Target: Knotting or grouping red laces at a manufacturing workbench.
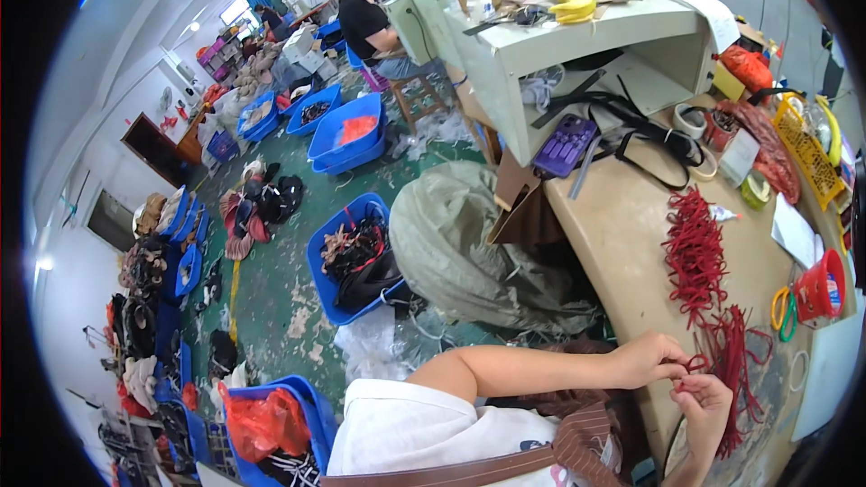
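At 9–10 o'clock of the pair: left hand (pixel 651 361), fingertips closed in a pinch on a small red cord loop (pixel 697 362). Crinkled red cord pile (pixel 695 252) sits at 12 from both hands, long axis roughly 12-to-6. Right hand (pixel 705 408), 4–5 o'clock of left, fingers curled, thumb and finger pinched at same loop; exact grip hidden. Loose red cord bundle (pixel 735 365): just beside, 1–2 o'clock of right hand (the nearer one), axis also 12-to-6.

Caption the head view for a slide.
Left hand and right hand hold a red loop beside red cords on a tan worktable.
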Tool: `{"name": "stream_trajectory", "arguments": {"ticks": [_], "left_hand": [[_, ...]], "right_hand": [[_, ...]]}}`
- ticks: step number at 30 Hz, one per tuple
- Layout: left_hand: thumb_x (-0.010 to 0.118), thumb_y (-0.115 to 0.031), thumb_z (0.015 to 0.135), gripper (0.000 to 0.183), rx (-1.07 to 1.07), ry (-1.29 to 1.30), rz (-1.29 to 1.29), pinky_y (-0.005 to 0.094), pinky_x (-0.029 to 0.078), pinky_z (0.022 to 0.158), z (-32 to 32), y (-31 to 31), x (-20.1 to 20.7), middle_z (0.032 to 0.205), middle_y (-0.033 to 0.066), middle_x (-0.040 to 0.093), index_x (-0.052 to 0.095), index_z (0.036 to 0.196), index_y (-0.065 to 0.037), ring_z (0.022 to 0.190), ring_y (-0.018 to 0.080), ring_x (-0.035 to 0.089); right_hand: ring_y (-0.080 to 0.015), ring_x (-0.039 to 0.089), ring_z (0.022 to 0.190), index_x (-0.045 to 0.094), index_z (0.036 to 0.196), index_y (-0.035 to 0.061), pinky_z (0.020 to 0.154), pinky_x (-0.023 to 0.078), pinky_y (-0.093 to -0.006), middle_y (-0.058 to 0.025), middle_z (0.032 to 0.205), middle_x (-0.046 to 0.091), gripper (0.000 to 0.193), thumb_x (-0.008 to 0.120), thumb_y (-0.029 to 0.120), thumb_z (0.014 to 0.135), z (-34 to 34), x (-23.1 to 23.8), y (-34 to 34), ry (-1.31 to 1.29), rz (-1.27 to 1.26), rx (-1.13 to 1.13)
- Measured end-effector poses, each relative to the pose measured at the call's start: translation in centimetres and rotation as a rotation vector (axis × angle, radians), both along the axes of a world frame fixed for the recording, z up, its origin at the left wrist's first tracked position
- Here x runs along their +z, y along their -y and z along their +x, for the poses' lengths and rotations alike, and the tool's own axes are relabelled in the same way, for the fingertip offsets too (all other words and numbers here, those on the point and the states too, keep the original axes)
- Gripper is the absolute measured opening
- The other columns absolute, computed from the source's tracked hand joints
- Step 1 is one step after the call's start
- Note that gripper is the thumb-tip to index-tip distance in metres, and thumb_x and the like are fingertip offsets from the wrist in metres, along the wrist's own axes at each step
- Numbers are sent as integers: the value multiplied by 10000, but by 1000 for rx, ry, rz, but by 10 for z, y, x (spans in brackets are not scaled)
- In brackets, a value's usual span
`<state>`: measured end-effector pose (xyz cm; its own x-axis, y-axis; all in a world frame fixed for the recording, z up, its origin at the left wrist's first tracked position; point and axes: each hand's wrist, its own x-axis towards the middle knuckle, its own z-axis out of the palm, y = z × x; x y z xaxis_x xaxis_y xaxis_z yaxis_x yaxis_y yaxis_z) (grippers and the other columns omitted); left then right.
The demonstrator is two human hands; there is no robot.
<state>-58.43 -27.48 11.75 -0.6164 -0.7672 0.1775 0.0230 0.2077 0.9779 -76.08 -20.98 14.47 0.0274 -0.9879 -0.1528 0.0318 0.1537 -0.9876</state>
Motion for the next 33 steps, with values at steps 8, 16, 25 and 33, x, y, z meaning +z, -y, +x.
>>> {"name": "stream_trajectory", "arguments": {"ticks": [8,16,25,33], "left_hand": [[578,-153,863,193,30,-10,118,287,451,642,-2,2,-2,776,92,591,638,884,30,714,161,570],[572,-182,886,230,-38,-104,381,238,412,578,-8,0,-11,683,17,593,649,857,32,644,57,500],[648,-152,838,161,-162,-196,727,201,434,579,-4,2,-9,699,12,610,656,837,9,614,55,517],[628,-151,853,144,-265,-248,823,192,447,576,-4,2,5,708,28,613,644,838,-8,621,73,552]], "right_hand": [[-81,566,654,538,776,-3,621,433,-186,-52,730,608,113,642,-41,755,13,-8,10,-59,-26,-76],[-43,462,577,510,741,30,557,377,-182,0,658,530,127,633,7,765,12,-7,7,-37,-33,-92],[-19,454,585,494,735,23,538,366,-169,23,659,505,150,618,-62,740,7,-4,2,-241,-55,-57],[-34,444,576,476,779,29,521,366,-179,17,662,492,269,711,-48,675,3,6,-1,-369,-174,-119]]}}
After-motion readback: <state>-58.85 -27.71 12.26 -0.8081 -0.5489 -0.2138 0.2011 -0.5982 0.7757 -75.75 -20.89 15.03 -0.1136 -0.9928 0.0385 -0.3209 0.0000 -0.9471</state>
